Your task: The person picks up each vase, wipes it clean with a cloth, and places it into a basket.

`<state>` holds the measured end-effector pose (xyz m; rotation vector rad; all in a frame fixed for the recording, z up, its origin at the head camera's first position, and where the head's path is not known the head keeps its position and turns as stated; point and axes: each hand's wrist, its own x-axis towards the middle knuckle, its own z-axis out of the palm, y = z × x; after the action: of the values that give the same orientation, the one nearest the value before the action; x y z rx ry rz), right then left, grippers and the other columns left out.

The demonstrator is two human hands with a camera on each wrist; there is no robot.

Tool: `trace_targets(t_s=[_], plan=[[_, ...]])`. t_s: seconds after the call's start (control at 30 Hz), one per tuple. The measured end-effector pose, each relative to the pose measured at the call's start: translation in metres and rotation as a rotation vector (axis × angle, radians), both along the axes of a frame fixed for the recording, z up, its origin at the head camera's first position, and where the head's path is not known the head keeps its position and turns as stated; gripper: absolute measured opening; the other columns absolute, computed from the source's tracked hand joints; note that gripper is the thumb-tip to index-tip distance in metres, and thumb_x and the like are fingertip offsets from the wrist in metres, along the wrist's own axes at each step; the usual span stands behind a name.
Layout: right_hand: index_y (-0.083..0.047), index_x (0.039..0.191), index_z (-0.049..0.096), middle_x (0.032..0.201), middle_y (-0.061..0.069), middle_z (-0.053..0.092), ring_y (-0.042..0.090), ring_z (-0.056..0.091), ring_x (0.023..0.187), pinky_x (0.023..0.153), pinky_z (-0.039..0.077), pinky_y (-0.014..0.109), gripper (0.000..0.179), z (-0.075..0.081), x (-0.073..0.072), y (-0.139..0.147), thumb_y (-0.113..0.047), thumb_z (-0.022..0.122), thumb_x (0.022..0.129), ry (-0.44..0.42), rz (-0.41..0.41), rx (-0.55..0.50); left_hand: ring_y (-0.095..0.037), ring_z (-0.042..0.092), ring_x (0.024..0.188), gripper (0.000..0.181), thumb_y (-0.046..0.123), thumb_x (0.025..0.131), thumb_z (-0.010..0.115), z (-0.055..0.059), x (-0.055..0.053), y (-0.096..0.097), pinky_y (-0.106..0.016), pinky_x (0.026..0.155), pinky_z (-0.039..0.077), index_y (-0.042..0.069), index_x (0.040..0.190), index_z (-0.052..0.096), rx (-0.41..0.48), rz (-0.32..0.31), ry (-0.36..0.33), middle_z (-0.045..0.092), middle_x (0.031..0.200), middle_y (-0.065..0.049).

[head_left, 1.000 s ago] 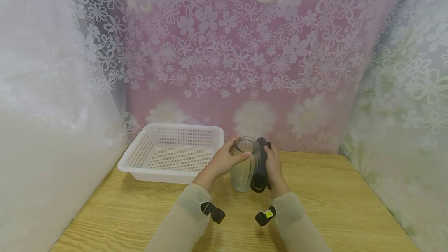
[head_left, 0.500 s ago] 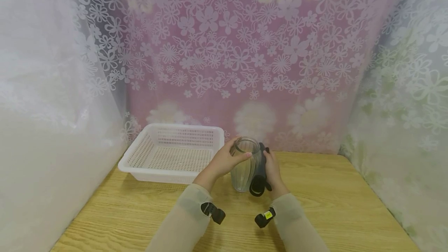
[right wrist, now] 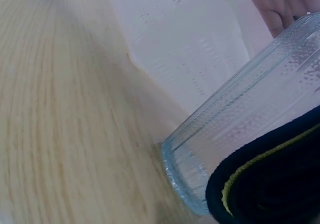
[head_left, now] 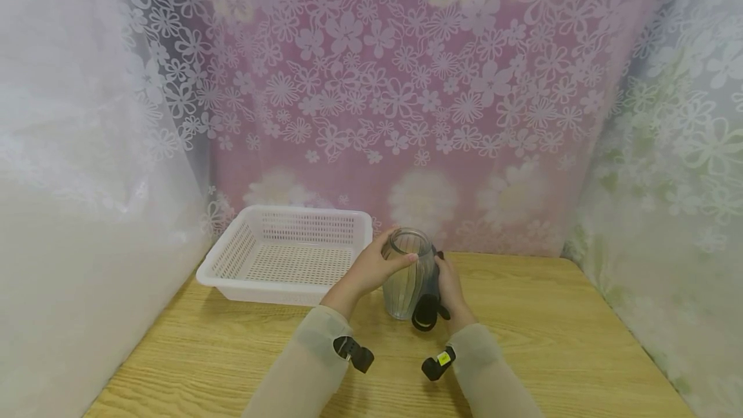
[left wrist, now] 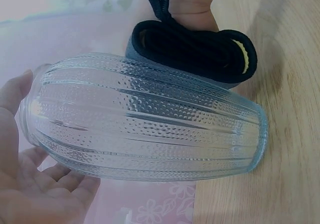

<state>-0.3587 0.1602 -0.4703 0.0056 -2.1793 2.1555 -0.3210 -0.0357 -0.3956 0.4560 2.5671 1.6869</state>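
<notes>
A clear ribbed glass vase (head_left: 400,292) stands upright on the wooden table in the head view. My left hand (head_left: 371,266) grips it near the neck, thumb across the front just below the rim. Against the vase's right side, my right hand (head_left: 453,286) holds a folded dark cloth (head_left: 426,313). In the left wrist view the cloth (left wrist: 195,56) shows its rolled end, a loop and a bit of yellow edge, pressed along the dimpled glass. Most of the right fingers are hidden behind the cloth. The right wrist view shows the vase's thick base (right wrist: 182,184) on the table.
A white perforated plastic basket (head_left: 284,295) sits at the left back of the table, close to my left hand. Behind the wooden table (head_left: 551,334) hangs a pink floral curtain (head_left: 400,102); pale sheets (head_left: 87,179) flank both sides.
My right hand has slid the cloth down along the vase's right side and slightly towards me. The left hand and the vase have stayed nearly still.
</notes>
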Motion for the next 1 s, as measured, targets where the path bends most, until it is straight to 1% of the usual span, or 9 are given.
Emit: trace_targets(t_s=[0.07,0.13,0.23,0.33,0.43,0.57,0.63,0.87,1.0], plan=[[0.008,0.149,0.034,0.135,0.022,0.046,0.007,0.056,0.094,0.082,0.047,0.019,0.053,-0.003,0.0,0.0,-0.028,0.026,0.111,-0.011,0.009,-0.003,-0.03,0.031,0.147,0.083,0.057,0.088,0.07,0.0,0.0,0.0,-0.055,0.113,0.034,0.035,0.158,0.03,0.004,-0.002,-0.002,0.029,0.163,0.0],[0.007,0.149,0.033,0.138,0.024,0.046,0.011,0.056,0.099,0.085,0.047,0.021,0.053,-0.005,0.0,0.0,-0.028,0.025,0.111,-0.024,0.018,-0.007,-0.03,0.031,0.147,0.083,0.057,0.088,0.07,0.0,0.0,0.0,-0.055,0.113,0.034,0.035,0.157,0.03,0.009,-0.005,-0.003,0.028,0.163,0.0],[0.006,0.149,0.034,0.14,0.024,0.045,0.018,0.053,0.107,0.089,0.044,0.025,0.052,-0.009,-0.001,0.0,-0.028,0.024,0.111,-0.026,0.015,0.034,-0.029,0.03,0.147,0.084,0.058,0.088,0.071,0.0,0.0,-0.001,-0.054,0.113,0.034,0.034,0.158,0.03,0.02,-0.011,-0.006,0.028,0.163,0.0],[0.004,0.142,0.04,0.131,0.02,0.049,0.019,0.052,0.105,0.087,0.044,0.027,0.048,-0.012,-0.003,0.0,-0.029,0.025,0.111,-0.031,0.0,0.055,-0.029,0.03,0.148,0.085,0.059,0.088,0.07,0.0,0.0,-0.001,-0.054,0.113,0.034,0.034,0.158,0.029,0.028,-0.015,-0.008,0.027,0.163,0.0],[0.002,0.138,0.043,0.126,0.017,0.052,0.018,0.052,0.103,0.087,0.045,0.027,0.045,-0.014,-0.003,-0.001,-0.03,0.026,0.111,-0.041,0.01,0.031,-0.029,0.03,0.148,0.086,0.06,0.087,0.07,0.001,0.001,-0.001,-0.054,0.113,0.033,0.034,0.158,0.029,0.027,-0.016,-0.007,0.027,0.163,0.0],[-0.001,0.143,0.043,0.136,0.017,0.05,0.018,0.051,0.111,0.091,0.043,0.027,0.047,-0.015,-0.002,-0.002,-0.03,0.026,0.111,-0.04,0.027,0.011,-0.03,0.03,0.147,0.087,0.061,0.086,0.07,0.001,0.001,-0.001,-0.055,0.113,0.034,0.035,0.158,0.029,0.015,-0.012,-0.007,0.027,0.163,0.001],[-0.001,0.143,0.043,0.138,0.018,0.049,0.02,0.05,0.113,0.091,0.043,0.027,0.046,-0.015,-0.002,-0.002,-0.03,0.026,0.111,-0.035,0.024,0.016,-0.03,0.03,0.147,0.087,0.061,0.086,0.07,0.0,0.0,-0.001,-0.055,0.113,0.034,0.035,0.158,0.029,0.018,-0.012,-0.007,0.028,0.163,0.001],[0.0,0.142,0.043,0.138,0.02,0.047,0.019,0.052,0.107,0.085,0.045,0.025,0.046,-0.018,-0.002,-0.002,-0.03,0.03,0.11,-0.074,0.011,0.003,-0.029,0.03,0.148,0.086,0.059,0.087,0.071,0.0,0.0,-0.001,-0.053,0.114,0.033,0.033,0.158,0.029,0.038,-0.016,-0.01,0.027,0.163,0.0],[-0.001,0.144,0.043,0.139,0.02,0.048,0.02,0.053,0.108,0.084,0.045,0.023,0.047,-0.019,-0.004,0.0,-0.03,0.031,0.11,-0.083,0.002,0.042,-0.029,0.03,0.147,0.087,0.061,0.086,0.071,-0.001,-0.001,-0.001,-0.053,0.114,0.033,0.034,0.158,0.029,0.03,-0.012,-0.012,0.027,0.163,0.001]])
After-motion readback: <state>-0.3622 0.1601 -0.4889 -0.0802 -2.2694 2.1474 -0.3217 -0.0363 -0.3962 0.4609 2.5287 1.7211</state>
